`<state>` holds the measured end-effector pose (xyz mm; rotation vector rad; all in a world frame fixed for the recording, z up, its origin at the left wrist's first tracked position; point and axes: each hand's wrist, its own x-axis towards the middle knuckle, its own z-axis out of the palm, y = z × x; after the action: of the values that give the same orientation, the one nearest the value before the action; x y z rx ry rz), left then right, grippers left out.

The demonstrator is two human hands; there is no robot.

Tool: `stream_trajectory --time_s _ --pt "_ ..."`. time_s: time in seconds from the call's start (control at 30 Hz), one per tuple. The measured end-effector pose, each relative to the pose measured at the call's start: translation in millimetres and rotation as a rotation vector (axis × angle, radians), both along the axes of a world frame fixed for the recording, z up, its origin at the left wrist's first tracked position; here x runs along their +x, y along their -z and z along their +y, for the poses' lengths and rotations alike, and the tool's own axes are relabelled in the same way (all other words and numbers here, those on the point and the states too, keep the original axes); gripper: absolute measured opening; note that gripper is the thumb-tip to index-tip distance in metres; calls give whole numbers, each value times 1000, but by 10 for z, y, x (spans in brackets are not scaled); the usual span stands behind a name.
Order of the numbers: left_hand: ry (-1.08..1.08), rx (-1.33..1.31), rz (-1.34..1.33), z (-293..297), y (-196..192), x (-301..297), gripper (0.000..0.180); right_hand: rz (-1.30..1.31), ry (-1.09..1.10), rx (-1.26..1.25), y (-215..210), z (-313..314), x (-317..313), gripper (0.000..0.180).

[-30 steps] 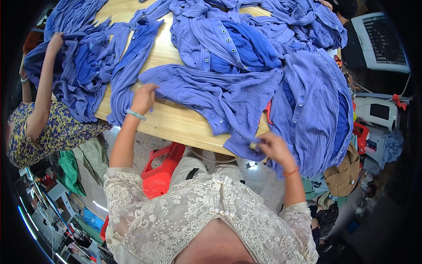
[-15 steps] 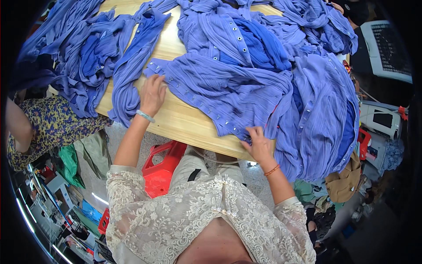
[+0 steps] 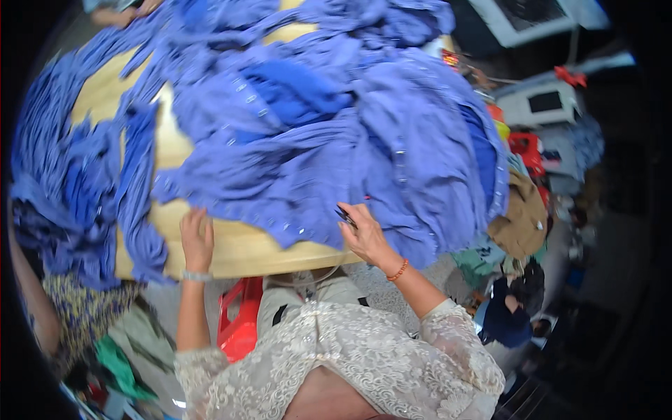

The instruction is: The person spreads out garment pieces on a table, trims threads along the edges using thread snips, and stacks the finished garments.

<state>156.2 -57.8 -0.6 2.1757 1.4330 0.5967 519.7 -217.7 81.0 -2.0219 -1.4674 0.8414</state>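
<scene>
Purple creased garment fans out just beyond the right hand, which clasps a small dark tool! Left of that grip, the garment's studded edge borders bare table, open room reaching the left hand, unclenched; more purple cloth crowds rightward beyond the grip.

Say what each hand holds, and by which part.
Right hand: a small dark tool, gripped in the fingers; which end is too blurred to tell. Left hand: nothing visible.

Garments are violet-blue, the blouse cream floral.
</scene>
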Motion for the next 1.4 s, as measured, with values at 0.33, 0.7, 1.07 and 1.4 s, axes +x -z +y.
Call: stream_trajectory --time_s 0.33,0.7,1.07,1.4 --pt "166 -33 -14 -610 -133 477 37 -716 424 529 -738 54 1976 46" --pt "209 67 155 -586 -121 925 57 -600 273 494 -580 -34 1726 20" --pt "635 10 241 -1126 -162 1425 57 -35 203 -59 330 424 496 13" --pt "623 -27 309 -1201 -83 1257 60 -154 28 132 574 106 447 35"
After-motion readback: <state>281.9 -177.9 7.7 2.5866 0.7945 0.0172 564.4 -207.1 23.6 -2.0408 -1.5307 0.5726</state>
